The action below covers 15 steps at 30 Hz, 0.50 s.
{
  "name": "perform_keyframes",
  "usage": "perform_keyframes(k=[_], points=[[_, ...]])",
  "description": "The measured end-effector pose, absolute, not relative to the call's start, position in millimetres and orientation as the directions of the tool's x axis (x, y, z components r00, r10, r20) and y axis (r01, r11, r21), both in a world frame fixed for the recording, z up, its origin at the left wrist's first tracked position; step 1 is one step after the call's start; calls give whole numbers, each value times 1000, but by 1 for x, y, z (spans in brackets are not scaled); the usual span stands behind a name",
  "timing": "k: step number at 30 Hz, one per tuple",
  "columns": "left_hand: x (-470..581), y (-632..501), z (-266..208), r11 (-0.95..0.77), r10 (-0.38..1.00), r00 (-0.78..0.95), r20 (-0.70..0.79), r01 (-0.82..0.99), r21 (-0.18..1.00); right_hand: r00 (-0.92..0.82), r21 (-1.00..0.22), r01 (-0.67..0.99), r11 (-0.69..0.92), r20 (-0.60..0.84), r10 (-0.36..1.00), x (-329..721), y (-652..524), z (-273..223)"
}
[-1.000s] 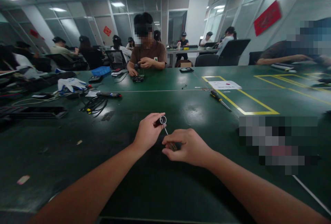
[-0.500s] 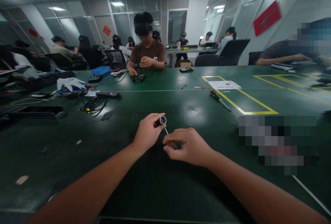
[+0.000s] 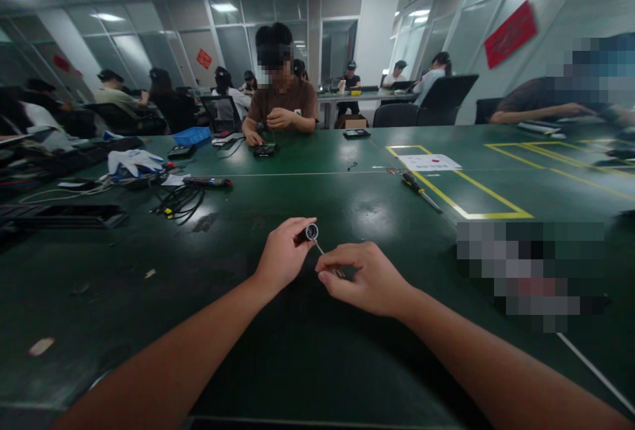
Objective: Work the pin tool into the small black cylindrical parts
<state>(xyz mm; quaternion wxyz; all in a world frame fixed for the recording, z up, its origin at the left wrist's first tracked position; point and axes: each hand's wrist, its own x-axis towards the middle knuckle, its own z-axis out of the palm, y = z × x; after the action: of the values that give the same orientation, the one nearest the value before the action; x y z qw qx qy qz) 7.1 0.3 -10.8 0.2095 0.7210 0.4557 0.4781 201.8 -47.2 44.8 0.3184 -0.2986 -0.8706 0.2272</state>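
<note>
The left hand (image 3: 282,255) was curled around a dark tube (image 3: 306,234), its fingers closed on the sides and its pale, round open end turned toward the near right. The tube was held up in the middle of the scene, above the green table (image 3: 124,271). Just to the right, the right hand (image 3: 370,279) pinched the handle of a slim tool (image 3: 339,272) between thumb and fingers. The tool's thin metal shaft slanted far and left to the tube's rim; whether its tip was inside could not be told.

Farther off to the right lay a yellow-and-black screwdriver (image 3: 414,185), beside a yellow tape outline (image 3: 496,215) and a white sheet (image 3: 429,162). On the left were black cables (image 3: 181,204), a dark pen-shaped tool (image 3: 208,182) and, farther back, white gloves (image 3: 131,162) and a blue basket (image 3: 192,135). At the far side a person in a brown shirt (image 3: 282,102) bent over a small dark device (image 3: 264,150), one hand touching it. Something on the near right was blurred out.
</note>
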Motion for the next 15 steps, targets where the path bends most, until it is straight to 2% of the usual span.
perform_keyframes(k=[5,15], points=[[6,0,-10,-521,841,157,517,488,700,-622,-635,385,670,358,696,202,-47,46],[7,0,-8,-511,846,153,510,501,698,-617,-619,398,677,366,697,202,-46,43]])
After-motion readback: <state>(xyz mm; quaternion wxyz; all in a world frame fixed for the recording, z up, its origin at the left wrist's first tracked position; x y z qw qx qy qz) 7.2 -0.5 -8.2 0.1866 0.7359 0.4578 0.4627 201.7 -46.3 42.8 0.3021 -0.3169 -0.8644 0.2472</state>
